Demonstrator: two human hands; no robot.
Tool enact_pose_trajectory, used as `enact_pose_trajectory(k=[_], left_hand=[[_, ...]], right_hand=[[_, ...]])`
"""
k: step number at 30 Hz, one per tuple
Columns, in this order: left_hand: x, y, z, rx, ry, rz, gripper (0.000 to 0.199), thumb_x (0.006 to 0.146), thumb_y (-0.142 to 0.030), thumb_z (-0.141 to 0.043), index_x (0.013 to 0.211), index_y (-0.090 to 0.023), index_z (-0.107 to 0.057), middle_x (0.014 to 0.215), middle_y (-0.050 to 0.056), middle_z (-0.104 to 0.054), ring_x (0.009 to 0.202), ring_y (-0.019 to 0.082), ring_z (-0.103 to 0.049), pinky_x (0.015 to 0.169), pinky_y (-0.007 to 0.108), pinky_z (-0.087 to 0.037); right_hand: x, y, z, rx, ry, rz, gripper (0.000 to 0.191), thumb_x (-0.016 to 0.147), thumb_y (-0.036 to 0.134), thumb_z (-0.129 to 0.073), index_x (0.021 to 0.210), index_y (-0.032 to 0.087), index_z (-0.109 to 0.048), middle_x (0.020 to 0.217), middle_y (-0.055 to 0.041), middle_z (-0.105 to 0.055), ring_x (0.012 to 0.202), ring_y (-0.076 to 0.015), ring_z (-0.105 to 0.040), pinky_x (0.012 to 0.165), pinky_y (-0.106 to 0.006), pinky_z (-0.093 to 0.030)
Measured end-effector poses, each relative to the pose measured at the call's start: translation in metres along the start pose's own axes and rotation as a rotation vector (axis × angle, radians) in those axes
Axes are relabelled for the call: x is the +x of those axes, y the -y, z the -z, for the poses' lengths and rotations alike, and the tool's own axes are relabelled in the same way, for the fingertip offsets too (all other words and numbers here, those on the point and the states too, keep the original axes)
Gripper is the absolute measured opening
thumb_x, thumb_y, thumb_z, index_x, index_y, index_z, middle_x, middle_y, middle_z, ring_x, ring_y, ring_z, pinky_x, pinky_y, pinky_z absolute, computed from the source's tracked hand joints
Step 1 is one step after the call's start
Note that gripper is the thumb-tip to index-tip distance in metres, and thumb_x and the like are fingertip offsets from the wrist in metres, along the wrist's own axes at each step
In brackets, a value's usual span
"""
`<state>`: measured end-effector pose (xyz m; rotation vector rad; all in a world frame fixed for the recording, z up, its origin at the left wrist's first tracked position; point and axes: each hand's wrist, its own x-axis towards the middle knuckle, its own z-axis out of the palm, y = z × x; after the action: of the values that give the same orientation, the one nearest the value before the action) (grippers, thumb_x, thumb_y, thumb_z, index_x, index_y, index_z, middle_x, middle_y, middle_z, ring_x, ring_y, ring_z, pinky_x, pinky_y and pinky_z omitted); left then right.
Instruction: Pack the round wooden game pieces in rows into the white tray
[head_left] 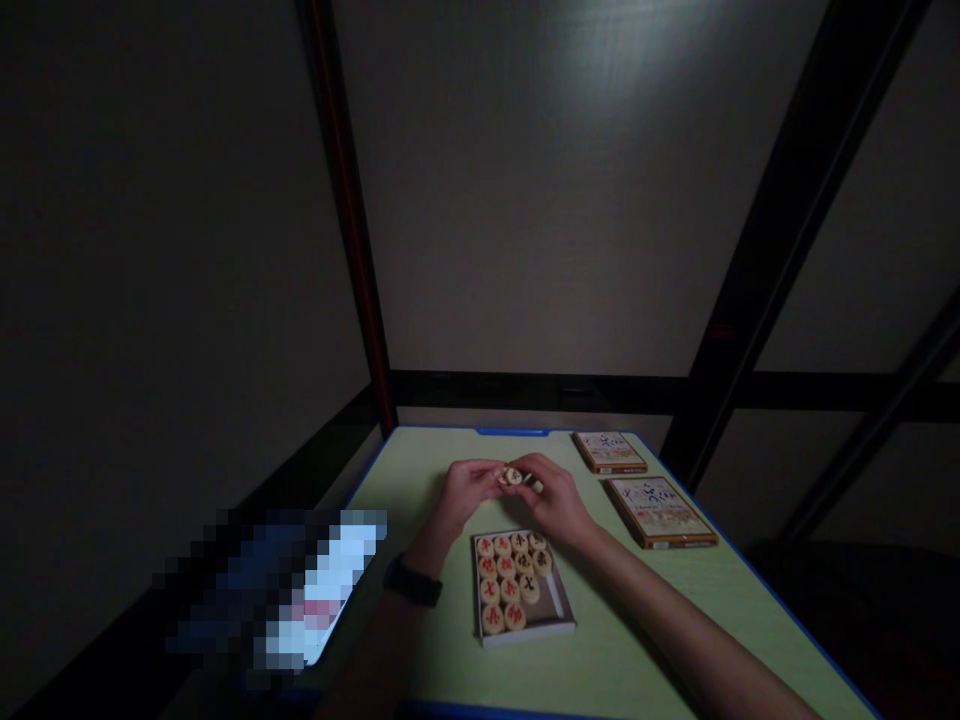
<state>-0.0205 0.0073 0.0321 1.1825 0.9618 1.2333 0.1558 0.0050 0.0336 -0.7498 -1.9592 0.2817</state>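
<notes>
Both hands are raised over the middle of the green table, toward its far edge, fingers curled in and tips drawn close together. The left hand, with a dark band on its wrist, and the right hand pinch a round game piece between them, its marked face visible; whether further pieces sit behind it cannot be determined. Nearer the table's near edge, below the hands, lies a shallow tray with pale walls. It holds round pieces in rows, red-marked toward its left side and black-marked toward its right; its near right corner shows bare floor. Two printed boxes lie flat along the table's right edge: one at the far right corner, the other just nearer. A bright, pixelated object is at the left edge, toward the near corner.
</notes>
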Motion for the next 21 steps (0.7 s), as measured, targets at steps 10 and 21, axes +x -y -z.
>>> enact_pose_trajectory(k=[10, 21], left_hand=[[-0.010, -0.003, 0.002, -0.027, 0.067, 0.067, 0.054, 0.057, -0.045, -0.091, 0.094, -0.009, -0.076, 0.097, 0.014, -0.077, 0.087, 0.023, -0.073, 0.088, 0.038, -0.058], [-0.015, -0.010, 0.000, -0.090, 0.084, 0.071, 0.056, 0.045, -0.040, -0.096, 0.087, -0.009, -0.076, 0.083, 0.010, -0.076, 0.075, 0.019, -0.071, 0.080, 0.033, -0.056]], right_hand=[[-0.004, -0.003, -0.002, -0.071, 0.117, 0.045, 0.016, 0.093, 0.019, -0.058, 0.105, 0.019, -0.068, 0.096, -0.0100, -0.069, 0.088, -0.0216, -0.066, 0.079, -0.034, -0.055], [-0.003, 0.003, 0.001, -0.259, 0.127, 0.264, 0.022, 0.098, 0.027, -0.054, 0.113, 0.017, -0.066, 0.099, -0.0115, -0.074, 0.088, -0.0243, -0.066, 0.078, -0.038, -0.055]])
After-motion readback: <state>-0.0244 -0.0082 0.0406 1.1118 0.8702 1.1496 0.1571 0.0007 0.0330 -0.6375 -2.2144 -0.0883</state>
